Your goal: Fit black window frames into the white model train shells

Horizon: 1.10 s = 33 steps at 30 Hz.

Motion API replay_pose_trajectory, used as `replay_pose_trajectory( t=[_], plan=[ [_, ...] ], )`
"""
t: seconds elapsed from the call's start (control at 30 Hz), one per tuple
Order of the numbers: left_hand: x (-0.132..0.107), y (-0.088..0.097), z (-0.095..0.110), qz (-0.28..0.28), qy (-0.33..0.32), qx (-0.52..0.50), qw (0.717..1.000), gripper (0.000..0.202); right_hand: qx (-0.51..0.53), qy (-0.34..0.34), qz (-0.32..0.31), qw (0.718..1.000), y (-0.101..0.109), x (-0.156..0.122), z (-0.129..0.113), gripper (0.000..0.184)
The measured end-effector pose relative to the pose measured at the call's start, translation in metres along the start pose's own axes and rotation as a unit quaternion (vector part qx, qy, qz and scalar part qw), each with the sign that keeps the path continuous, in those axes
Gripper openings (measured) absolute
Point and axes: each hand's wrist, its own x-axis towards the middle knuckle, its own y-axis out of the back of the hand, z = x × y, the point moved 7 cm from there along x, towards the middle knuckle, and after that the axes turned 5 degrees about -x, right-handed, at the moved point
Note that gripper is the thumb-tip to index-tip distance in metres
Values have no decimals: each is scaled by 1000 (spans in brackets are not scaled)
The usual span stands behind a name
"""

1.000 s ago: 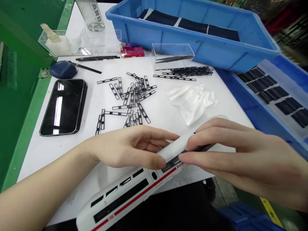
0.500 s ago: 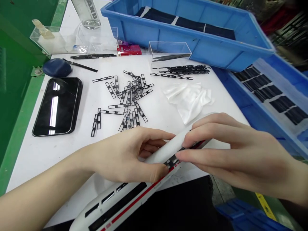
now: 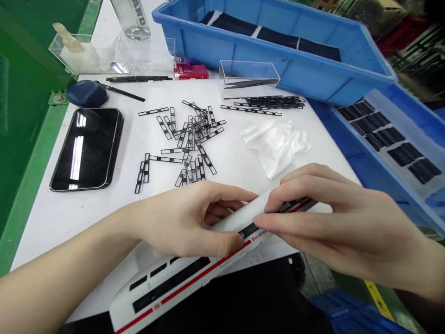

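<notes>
A white model train car (image 3: 167,290) with a red stripe and dark windows lies slantwise across the near edge of the table. My left hand (image 3: 194,222) is wrapped over its roof, thumb on the side by the windows and fingers on the far side. Thumb and fingertips of my right hand (image 3: 323,208) pinch at the black window strip (image 3: 248,229) on the car's side, further along. My fingers hide part of that strip. Beyond the hands lies a loose heap of small black window frames (image 3: 191,132).
A black phone-like device (image 3: 86,148) lies at left, near a dark blue lump (image 3: 86,93). Crumpled white film (image 3: 274,141), stacked black strips (image 3: 271,102) and a clear box (image 3: 248,74) lie further back. Blue bins (image 3: 278,60) with dark parts border the table.
The train car has rolled and shifted slightly in my hands, its near end moving right. The window strip between the hands now looks uniformly dark. Both hands keep their hold; the view has moved a little.
</notes>
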Motion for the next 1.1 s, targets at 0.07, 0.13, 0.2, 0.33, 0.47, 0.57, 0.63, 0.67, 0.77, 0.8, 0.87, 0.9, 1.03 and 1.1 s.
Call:
replay_pose_trajectory(
  t=[0.07,0.13,0.2,0.33,0.47,0.57,0.63,0.67,0.77,0.8,0.87,0.9,1.03,1.1],
  plan=[
    [0,1,0,0,11,-6,1000,52,-7,2,-4,1000,-2,0,-1,18],
    [0,2,0,5,13,-2,1000,52,-8,2,-1,1000,-3,-1,-2,18],
    [-1,2,1,8,15,-13,1000,54,-9,3,4,1000,-4,-1,-3,19],
    [0,1,1,6,31,-87,996,62,-22,2,12,1000,-5,-4,-5,19],
    [2,0,0,11,32,-98,995,59,-38,5,21,999,-4,-6,-6,19],
    [2,-3,0,13,28,-81,996,59,-39,10,28,999,-5,-7,-6,21],
    [1,-2,1,33,14,-82,996,57,-66,10,55,996,-4,-9,-6,24],
    [0,-1,1,50,7,-86,995,56,-85,-1,90,992,0,-12,-5,25],
    [-3,0,-2,95,-6,-100,990,53,-85,-129,315,936,23,-33,4,18],
    [-4,0,-3,109,-17,-105,988,52,-40,-194,370,908,26,-42,9,14],
    [-5,-1,-1,139,-55,-103,983,48,117,-311,390,859,13,-53,21,15],
    [-5,-2,1,158,-75,-92,980,46,213,-349,358,839,-1,-51,23,19],
    [-10,-7,6,245,-114,-1,963,51,473,-386,277,742,-39,-33,9,38],
    [-13,-11,5,274,-118,22,954,58,528,-369,271,715,-45,-23,1,36]
  ],
)
